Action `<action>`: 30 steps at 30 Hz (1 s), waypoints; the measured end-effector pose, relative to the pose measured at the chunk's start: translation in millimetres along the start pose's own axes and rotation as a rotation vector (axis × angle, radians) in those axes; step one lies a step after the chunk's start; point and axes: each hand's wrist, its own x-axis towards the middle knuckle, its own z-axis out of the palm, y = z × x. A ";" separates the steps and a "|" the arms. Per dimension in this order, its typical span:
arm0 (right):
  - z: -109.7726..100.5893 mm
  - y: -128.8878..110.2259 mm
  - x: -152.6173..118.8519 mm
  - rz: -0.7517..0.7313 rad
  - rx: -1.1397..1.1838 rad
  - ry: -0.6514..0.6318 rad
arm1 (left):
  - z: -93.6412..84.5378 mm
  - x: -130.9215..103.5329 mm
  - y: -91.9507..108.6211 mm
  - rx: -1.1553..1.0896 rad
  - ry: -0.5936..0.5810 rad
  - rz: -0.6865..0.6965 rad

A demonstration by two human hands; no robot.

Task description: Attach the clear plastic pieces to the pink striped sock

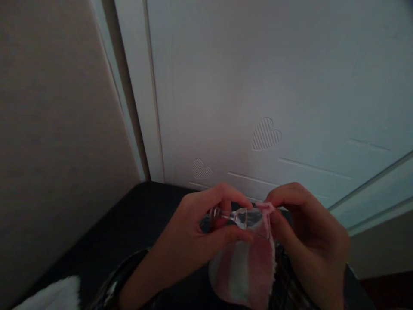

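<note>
A small clear glass-like piece [243, 217] with a narrow stem lies sideways between the fingers of my left hand [206, 228], which are closed round it. My right hand [306, 232] pinches the top edge of a pink and white striped cloth [240, 271] at the wide end of the clear piece. The cloth hangs down below both hands, its frayed edge on the right. Part of the clear piece's stem end is hidden by my left fingers.
Beneath the hands is a dark surface [129, 224]. A white fluffy cloth [54, 295] lies at the bottom left. Behind stands a white panel [209, 94] with embossed hearts; a beige wall [58, 120] rises at the left.
</note>
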 end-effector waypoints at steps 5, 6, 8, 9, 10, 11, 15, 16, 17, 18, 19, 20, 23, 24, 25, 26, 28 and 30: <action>1.1 -1.2 2.1 -0.001 0.015 -0.025 | -2.9 0.8 4.2 -0.032 0.003 0.002; 1.5 -1.6 2.2 -0.006 0.016 -0.022 | -3.4 0.7 5.5 -0.049 -0.013 -0.001; 2.3 -2.9 2.0 -0.019 0.025 -0.017 | -4.1 0.7 8.2 -0.083 -0.034 -0.019; 2.5 -3.6 1.8 -0.025 0.030 -0.014 | -4.3 0.8 9.3 -0.094 -0.036 -0.032; 2.6 -4.4 1.5 -0.028 0.034 -0.011 | -4.4 0.9 10.1 -0.102 -0.034 -0.045; 2.6 -5.1 1.3 -0.030 0.035 -0.008 | -4.6 1.2 10.4 -0.107 -0.037 -0.058; 1.8 -7.8 1.2 -0.057 0.030 0.005 | -4.8 2.1 7.0 -0.136 -0.073 -0.094; 1.7 -8.3 1.3 -0.063 0.029 0.006 | -4.6 2.0 5.5 -0.145 -0.088 -0.098; 1.7 -8.6 1.2 -0.065 0.027 0.002 | -4.2 1.6 4.0 -0.153 -0.099 -0.099; 1.8 -8.7 1.1 -0.061 0.024 -0.005 | -3.6 1.1 2.8 -0.161 -0.101 -0.100; 2.0 -8.6 0.9 -0.052 0.019 -0.012 | -2.9 0.3 1.8 -0.170 -0.095 -0.104; 2.2 -8.4 0.7 -0.043 0.015 -0.016 | -2.1 -0.7 1.2 -0.184 -0.086 -0.111; 2.5 -7.1 0.5 -0.020 0.003 0.004 | -0.4 -3.8 0.2 -0.221 -0.056 -0.143; 2.3 -6.4 0.7 -0.009 -0.005 0.014 | -0.1 -4.5 -0.1 -0.218 -0.047 -0.139; 2.1 -5.8 1.0 0.003 -0.015 0.021 | 0.0 -5.1 -0.5 -0.205 -0.036 -0.124; 1.9 -5.2 1.3 0.014 -0.028 0.023 | 0.1 -5.3 -0.9 -0.185 -0.022 -0.101; 1.7 -4.1 1.7 0.036 -0.053 0.015 | 0.4 -5.0 -1.8 -0.140 0.002 -0.055; 1.9 -3.0 1.8 0.051 -0.067 -0.001 | 0.8 -3.9 -2.5 -0.122 0.010 -0.027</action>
